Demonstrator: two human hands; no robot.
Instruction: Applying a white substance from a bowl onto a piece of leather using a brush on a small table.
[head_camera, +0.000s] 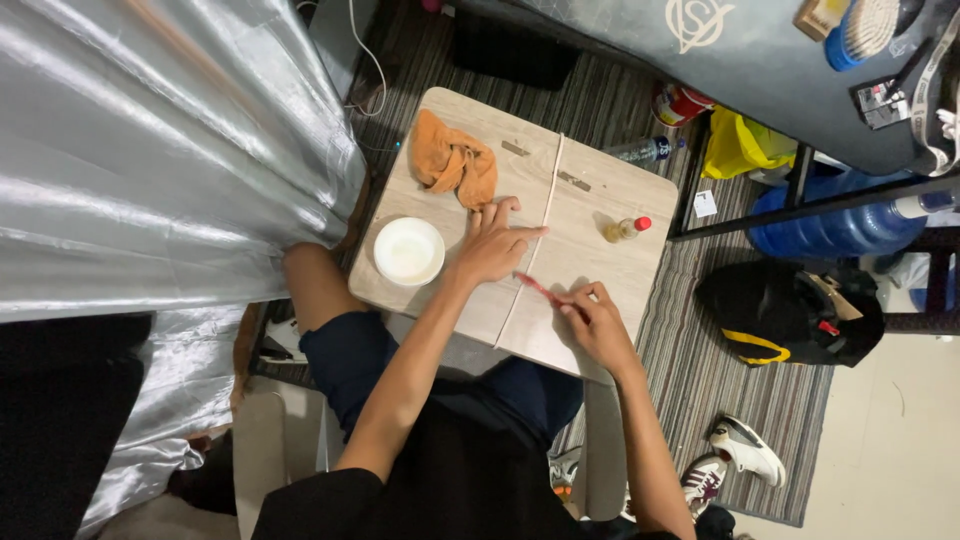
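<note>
Both hands are set on the wooden tabletop (600, 260), the left hand (493, 245) pressed flat with fingers spread, the right hand (592, 318) pinched on a small red tool (535, 287) at the centre seam, where steady pressure seems needed.

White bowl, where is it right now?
Head view: the white bowl sits on the folding table's left part, just left of the left hand and below the orange cloth.
</note>
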